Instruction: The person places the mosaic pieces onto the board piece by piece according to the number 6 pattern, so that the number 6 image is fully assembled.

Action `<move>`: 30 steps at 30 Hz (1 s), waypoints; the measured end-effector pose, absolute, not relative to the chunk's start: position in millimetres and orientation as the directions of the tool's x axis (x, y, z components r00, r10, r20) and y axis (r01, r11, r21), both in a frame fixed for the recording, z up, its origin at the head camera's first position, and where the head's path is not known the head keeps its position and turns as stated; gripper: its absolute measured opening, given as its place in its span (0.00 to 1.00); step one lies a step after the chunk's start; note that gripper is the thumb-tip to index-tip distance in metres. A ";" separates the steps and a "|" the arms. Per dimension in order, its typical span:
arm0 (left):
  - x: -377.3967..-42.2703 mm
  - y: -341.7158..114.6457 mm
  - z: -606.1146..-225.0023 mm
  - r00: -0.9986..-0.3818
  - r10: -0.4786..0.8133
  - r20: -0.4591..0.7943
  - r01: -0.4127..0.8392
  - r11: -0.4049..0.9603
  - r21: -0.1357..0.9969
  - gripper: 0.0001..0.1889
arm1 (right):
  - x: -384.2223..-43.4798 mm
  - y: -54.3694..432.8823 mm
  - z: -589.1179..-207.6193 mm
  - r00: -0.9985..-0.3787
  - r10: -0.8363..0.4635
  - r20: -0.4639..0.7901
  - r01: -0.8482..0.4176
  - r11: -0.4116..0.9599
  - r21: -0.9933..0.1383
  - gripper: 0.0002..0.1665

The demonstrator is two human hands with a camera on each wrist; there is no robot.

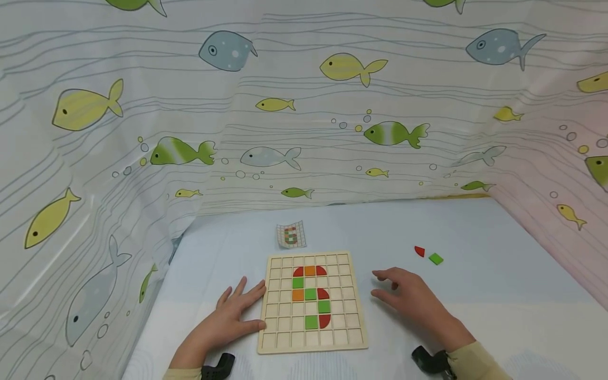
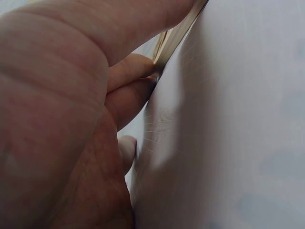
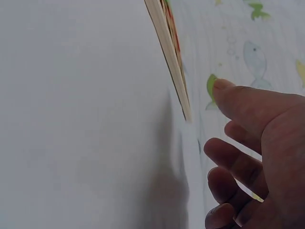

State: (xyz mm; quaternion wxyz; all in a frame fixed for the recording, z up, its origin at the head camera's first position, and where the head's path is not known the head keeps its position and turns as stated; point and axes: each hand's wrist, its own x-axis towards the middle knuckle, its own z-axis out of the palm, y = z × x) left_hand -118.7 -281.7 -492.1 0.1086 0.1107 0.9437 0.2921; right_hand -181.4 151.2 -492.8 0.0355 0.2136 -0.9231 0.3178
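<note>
A square wooden grid board (image 1: 280,340) lies on the table, with several red, orange and green tiles set in its cells. At its left edge my left hand (image 1: 233,319) rests with fingers spread, fingertips and thumb touching the rim. The left wrist view shows those fingers (image 2: 128,71) against the board's side. My right hand (image 1: 410,295) is beside the board's right edge, thumb and forefinger apart, the other fingers loosely bent, nothing between them. Beyond it lie a loose red quarter-round tile (image 1: 420,252) and a loose green square tile (image 1: 436,259).
Behind the board lies a small printed card (image 1: 291,235) showing a coloured grid pattern. A pale blue cloth (image 1: 228,237) covers the table. Fish-patterned sheets (image 1: 332,121) hang at the back and both sides. Each wrist carries a black strapped device (image 1: 429,361).
</note>
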 end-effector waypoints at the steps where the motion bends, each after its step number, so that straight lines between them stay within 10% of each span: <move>1: -118.5 -281.9 -491.6 -0.951 0.274 -0.140 0.148 0.805 0.575 0.47 | -183.2 154.5 -492.3 -0.909 -0.366 0.200 -0.411 0.709 -0.573 0.28; 30: -118.1 -281.6 -490.8 -0.946 0.297 -0.132 0.169 0.796 0.581 0.46 | -260.0 235.7 -485.8 -0.956 -0.256 0.143 -0.293 0.844 -0.449 0.24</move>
